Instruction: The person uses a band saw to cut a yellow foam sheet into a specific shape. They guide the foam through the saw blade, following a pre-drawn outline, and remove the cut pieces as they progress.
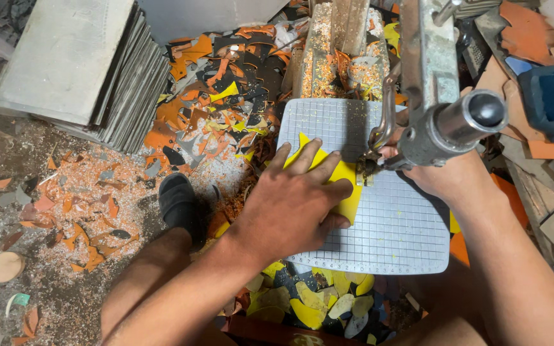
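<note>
- Dusty concrete floor (52,282) fills the left part of the head view, covered with sawdust and many small orange and grey offcuts.
- Behind it, at the top left, a stack of grey sheets (91,64) leans in a pile, and just beside it lies a heap of orange, black and yellow scraps (219,109).
- A black shoe (177,202) stands on the floor near the left forearm.
- In the middle sits a grey gridded work plate (392,224), with fine dust on its far edge.
- A yellow piece (338,182) with pointed corners lies flat on this plate, at its left side.
- The left hand (293,202) presses down on the yellow piece with the fingers spread wide and flat.
- The right hand (440,170) is mostly hidden behind the metal saw arm (447,109); it touches the right edge of the yellow piece, but I cannot tell how its fingers are set.
- The saw blade area (365,168) meets the yellow piece at its right edge.
- Below the plate, a pile of yellow and grey cut shapes (315,304) lies between the two arms.
- At the far right stands a blue object (553,99) among brown scraps.
</note>
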